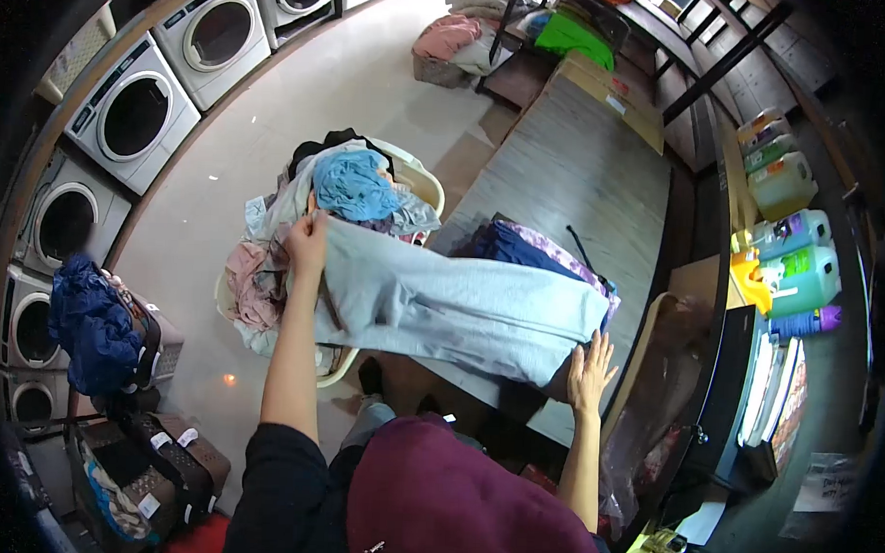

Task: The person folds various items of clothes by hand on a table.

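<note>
Light grey trousers (461, 302) are stretched from over the basket onto the grey table. My left hand (307, 243) is closed, pinching their left end above the heaped laundry. At the opposite end, my right hand (588, 372) lies open with its fingers out, touching the cloth's edge at the table. Behind the trousers, a dark blue and floral folded pile (531, 250) rests on the tabletop, partly covered by them. Under my left hand stands a cream laundry basket (422, 173), heaped with clothes, among them a blue cloth (355, 186) and a pink cloth (252, 280).
Front-loading machines (134, 115) line the left wall. Baskets with clothes, one topped by a navy bundle (92, 318), stand at lower left. The grey table (563, 173) runs away from me. Detergent jugs (803, 279) and books (772, 395) occupy the right shelf.
</note>
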`<action>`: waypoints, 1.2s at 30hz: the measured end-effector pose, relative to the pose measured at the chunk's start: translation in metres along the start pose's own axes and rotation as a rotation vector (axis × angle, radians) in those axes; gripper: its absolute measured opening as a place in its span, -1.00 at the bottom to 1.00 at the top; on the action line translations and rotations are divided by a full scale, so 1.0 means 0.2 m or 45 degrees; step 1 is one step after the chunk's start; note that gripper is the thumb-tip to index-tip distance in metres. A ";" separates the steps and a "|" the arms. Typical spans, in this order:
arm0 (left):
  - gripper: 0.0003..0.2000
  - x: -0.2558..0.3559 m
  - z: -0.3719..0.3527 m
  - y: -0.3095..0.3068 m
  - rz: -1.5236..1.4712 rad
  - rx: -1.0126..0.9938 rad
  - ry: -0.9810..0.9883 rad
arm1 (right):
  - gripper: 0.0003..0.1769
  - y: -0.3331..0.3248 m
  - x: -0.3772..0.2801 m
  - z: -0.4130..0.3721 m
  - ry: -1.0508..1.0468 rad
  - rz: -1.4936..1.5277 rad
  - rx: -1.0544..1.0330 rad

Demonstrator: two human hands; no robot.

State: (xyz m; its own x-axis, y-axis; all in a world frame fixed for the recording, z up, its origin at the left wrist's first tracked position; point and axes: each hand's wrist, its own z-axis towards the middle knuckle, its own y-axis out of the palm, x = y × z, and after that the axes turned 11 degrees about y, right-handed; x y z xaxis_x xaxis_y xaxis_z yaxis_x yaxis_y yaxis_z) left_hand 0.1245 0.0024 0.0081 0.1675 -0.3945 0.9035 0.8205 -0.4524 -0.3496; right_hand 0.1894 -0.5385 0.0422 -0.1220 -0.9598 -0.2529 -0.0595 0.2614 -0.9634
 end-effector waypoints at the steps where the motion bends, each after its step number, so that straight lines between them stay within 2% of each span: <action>1: -0.68 -0.03 0.03 0.03 -0.016 0.045 0.082 | -0.31 0.01 0.00 0.01 0.021 0.009 -0.021; 2: -0.66 -0.06 0.00 0.04 0.075 -0.013 0.086 | -0.32 0.02 0.00 0.02 0.028 0.038 -0.022; 4: -0.59 0.13 -0.07 0.04 0.245 -0.124 0.106 | -0.32 0.01 -0.03 0.04 0.042 0.098 -0.008; 5: -0.39 0.00 -0.06 0.06 0.231 -0.195 0.209 | -0.32 0.00 -0.06 0.06 0.047 0.107 -0.009; 9: -0.17 -0.10 0.02 0.04 0.137 -0.164 0.297 | -0.31 0.05 -0.15 0.13 0.040 0.170 -0.041; 12: -0.16 -0.18 -0.02 0.08 0.265 -0.103 0.098 | -0.20 0.12 -0.19 0.14 0.124 0.310 -0.040; 13: -0.19 0.07 -0.08 0.05 0.330 -0.128 0.138 | -0.19 0.14 -0.19 0.17 0.121 0.452 0.015; 15: -0.23 0.17 -0.23 0.09 0.615 -0.024 0.459 | -0.16 0.16 -0.15 0.20 0.125 0.735 0.110; 16: -0.25 0.21 -0.30 0.11 0.759 0.027 0.622 | -0.19 0.16 -0.14 0.22 0.126 0.729 0.064; 18: -0.29 0.24 -0.51 0.15 0.581 -0.221 0.689 | -0.24 0.15 -0.13 0.24 0.130 0.723 -0.024; 19: -0.29 0.25 -0.59 0.17 0.664 -0.334 0.713 | -0.40 0.11 -0.19 0.22 0.160 0.837 -0.011; 21: -0.29 0.26 -0.71 0.18 0.827 -0.563 0.748 | -0.44 0.12 -0.19 0.22 0.067 0.589 0.154; 22: -0.29 0.18 -0.72 0.19 0.816 -0.579 0.690 | -0.46 0.13 -0.19 0.22 0.020 0.467 0.242; 23: -0.29 0.08 -0.71 0.20 0.803 -0.594 0.634 | -0.49 0.18 -0.18 0.21 -0.206 0.318 0.615; 26: -0.29 0.03 -0.71 0.20 0.834 -0.642 0.567 | -0.55 0.14 -0.23 0.11 -0.279 0.170 0.690; 27: -0.28 0.05 -0.71 0.20 0.825 -0.673 0.531 | -0.58 0.10 -0.23 0.07 -0.425 0.180 0.752; 28: -0.28 0.09 -0.69 0.19 0.816 -0.697 0.499 | -0.60 0.06 -0.24 0.04 -0.269 0.244 0.627; 30: -0.32 0.13 -0.66 0.13 0.632 -0.665 0.516 | -0.63 -0.01 -0.28 0.01 0.013 0.374 0.375; 31: -0.34 0.12 -0.62 0.10 0.489 -0.610 0.536 | -0.69 -0.04 -0.32 0.03 -0.107 0.566 0.525; 32: -0.36 0.11 -0.59 0.06 0.346 -0.559 0.552 | -0.71 -0.10 -0.36 0.06 -0.127 0.713 0.488; 33: -0.41 0.07 -0.52 0.04 0.111 -0.405 0.651 | -0.70 -0.15 -0.41 0.07 -0.180 0.802 0.456; 34: -0.41 0.07 -0.46 -0.01 -0.127 -0.460 0.382 | -0.69 -0.21 -0.48 0.08 -0.230 0.886 0.420; 36: -0.40 0.09 -0.33 -0.10 -0.602 -0.548 -0.170 | -0.70 -0.37 -0.71 -0.01 -0.248 0.748 0.320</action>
State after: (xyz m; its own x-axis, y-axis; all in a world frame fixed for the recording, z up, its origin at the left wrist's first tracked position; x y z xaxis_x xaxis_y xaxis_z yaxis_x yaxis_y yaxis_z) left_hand 0.0740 -0.0482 0.0150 -0.0687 0.0155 0.9975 0.5350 -0.8434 0.0499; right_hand 0.2100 -0.4204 0.1494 0.1189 -0.6722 -0.7308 0.1974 0.7373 -0.6460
